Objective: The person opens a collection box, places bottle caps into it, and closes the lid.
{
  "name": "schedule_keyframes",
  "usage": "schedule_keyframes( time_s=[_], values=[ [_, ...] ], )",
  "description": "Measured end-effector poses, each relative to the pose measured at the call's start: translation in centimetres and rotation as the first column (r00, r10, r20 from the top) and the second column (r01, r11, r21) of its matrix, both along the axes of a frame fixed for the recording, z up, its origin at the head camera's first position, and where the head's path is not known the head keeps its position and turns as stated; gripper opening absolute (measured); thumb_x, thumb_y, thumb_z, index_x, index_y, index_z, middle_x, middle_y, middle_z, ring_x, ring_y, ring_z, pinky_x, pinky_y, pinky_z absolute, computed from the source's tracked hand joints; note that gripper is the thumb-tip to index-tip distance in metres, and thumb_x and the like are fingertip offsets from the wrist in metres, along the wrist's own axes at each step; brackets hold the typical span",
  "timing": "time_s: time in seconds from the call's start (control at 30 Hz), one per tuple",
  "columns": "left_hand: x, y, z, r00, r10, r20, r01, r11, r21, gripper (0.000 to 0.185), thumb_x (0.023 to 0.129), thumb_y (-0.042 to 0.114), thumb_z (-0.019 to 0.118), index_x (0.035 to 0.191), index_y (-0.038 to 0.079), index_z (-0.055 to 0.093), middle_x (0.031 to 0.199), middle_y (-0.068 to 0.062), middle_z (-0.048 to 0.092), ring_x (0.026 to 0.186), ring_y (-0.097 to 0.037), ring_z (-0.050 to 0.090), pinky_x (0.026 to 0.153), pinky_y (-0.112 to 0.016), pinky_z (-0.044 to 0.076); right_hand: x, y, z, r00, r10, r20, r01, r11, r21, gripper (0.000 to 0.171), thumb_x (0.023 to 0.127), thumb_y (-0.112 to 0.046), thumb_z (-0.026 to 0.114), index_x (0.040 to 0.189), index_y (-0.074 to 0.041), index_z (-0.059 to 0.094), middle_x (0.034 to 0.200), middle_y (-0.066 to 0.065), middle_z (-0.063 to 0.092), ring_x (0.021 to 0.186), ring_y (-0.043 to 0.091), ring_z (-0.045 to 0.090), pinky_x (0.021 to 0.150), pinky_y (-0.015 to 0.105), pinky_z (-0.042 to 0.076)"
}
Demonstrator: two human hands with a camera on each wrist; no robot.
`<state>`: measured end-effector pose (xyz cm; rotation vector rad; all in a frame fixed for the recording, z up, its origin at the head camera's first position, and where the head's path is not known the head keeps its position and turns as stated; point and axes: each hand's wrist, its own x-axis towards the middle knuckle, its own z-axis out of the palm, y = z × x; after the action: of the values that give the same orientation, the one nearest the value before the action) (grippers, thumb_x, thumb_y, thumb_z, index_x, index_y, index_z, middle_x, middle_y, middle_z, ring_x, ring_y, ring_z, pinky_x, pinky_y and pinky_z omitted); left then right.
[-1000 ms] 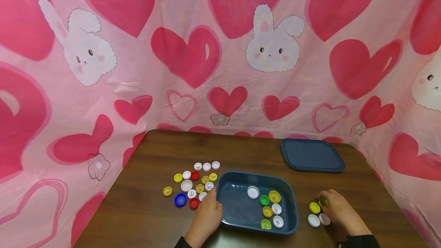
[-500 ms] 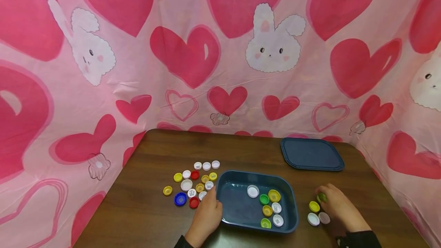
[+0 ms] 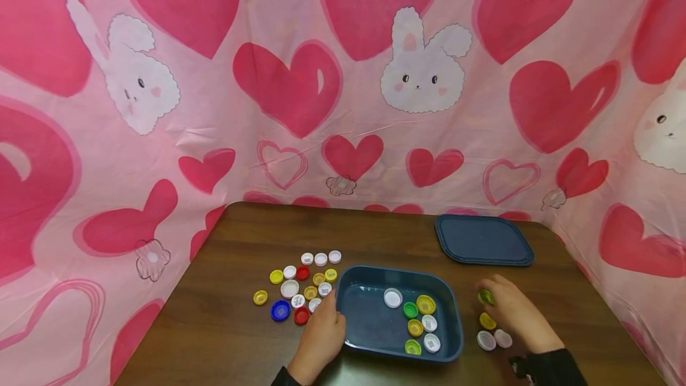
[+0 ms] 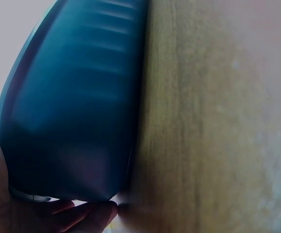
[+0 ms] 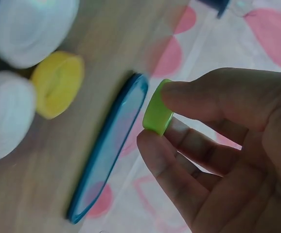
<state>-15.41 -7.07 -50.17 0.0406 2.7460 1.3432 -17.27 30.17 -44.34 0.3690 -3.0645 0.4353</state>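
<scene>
Green cap [image 5: 157,108], round smooth plastic, pinched by right hand [image 5: 228,150].

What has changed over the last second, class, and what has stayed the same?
The right hand has lifted the green cap off the table, moving it up and toward the blue tray. The left hand stays on the tray's edge; the other caps have not moved.

A lime-green plastic bottle cap [image 5: 157,108] is pinched in the right hand [image 3: 511,313]. The rectangular plastic tray [image 3: 370,326] and flat lid [image 3: 483,240] are dark blue, perhaps teal. The wooden table [image 3: 236,243] is dark brown; the backdrop cloth [image 3: 343,76] is pink with red hearts and white bunnies.
</scene>
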Motion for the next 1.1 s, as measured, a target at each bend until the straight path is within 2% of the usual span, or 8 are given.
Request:
schedule_keyframes(
  time_s=[0.13,0.4,0.77,0.93,1.1],
  values=[
    [0.0,0.0,-0.1,1.0,0.0,0.003,0.0,1.0,-0.001,0.048,0.097,0.005,0.052,0.144,-0.005,0.046,0.14,-0.024,0.055,0.13,-0.044,0.053,0.105,-0.065,0.041,0.0,-1.4,0.6,1.0,0.011,0.005,-0.011,1.0,-0.023,0.031,0.077,0.005,0.077,0.106,0.0,0.068,0.099,0.008,0.061,0.09,0.025,0.059,0.081,0.048,0.055],
    [-0.1,0.0,0.0,1.0,0.008,0.015,-0.008,1.0,-0.008,0.047,0.098,0.006,0.052,0.143,-0.004,0.047,0.139,-0.022,0.056,0.128,-0.043,0.054,0.104,-0.065,0.042,-0.5,-4.1,1.0,0.994,0.098,-0.044,-0.1,0.994,-0.038,0.028,0.076,0.006,0.077,0.101,-0.005,0.07,0.096,0.003,0.06,0.09,0.021,0.059,0.079,0.044,0.055],
    [0.0,0.0,0.0,1.0,-0.002,0.005,0.002,1.0,-0.009,0.048,0.097,0.006,0.052,0.144,-0.005,0.046,0.14,-0.023,0.055,0.129,-0.043,0.053,0.105,-0.065,0.041,-0.6,-8.0,1.6,0.989,0.147,0.013,-0.146,0.988,-0.039,0.027,0.079,0.007,0.075,0.103,-0.004,0.071,0.096,0.001,0.057,0.089,0.017,0.056,0.077,0.037,0.054],
    [0.0,0.0,0.0,1.0,0.001,0.008,-0.001,1.0,-0.011,0.049,0.098,0.006,0.052,0.145,-0.006,0.045,0.142,-0.024,0.054,0.131,-0.044,0.051,0.106,-0.064,0.04,-0.5,-9.1,1.8,0.976,0.218,0.013,-0.217,0.975,-0.044,0.026,0.082,0.007,0.074,0.105,-0.004,0.071,0.096,0.0,0.056,0.087,0.015,0.053,0.071,0.03,0.05],
    [0.0,0.0,0.1,1.0,0.006,0.015,-0.006,1.0,-0.011,0.049,0.097,0.005,0.053,0.145,-0.006,0.045,0.141,-0.024,0.054,0.131,-0.044,0.051,0.105,-0.065,0.041,-0.5,-10.1,2.2,0.959,0.282,0.004,-0.282,0.959,-0.034,0.026,0.082,0.006,0.073,0.105,-0.004,0.071,0.097,0.001,0.058,0.09,0.017,0.055,0.074,0.033,0.053]
  ],
)
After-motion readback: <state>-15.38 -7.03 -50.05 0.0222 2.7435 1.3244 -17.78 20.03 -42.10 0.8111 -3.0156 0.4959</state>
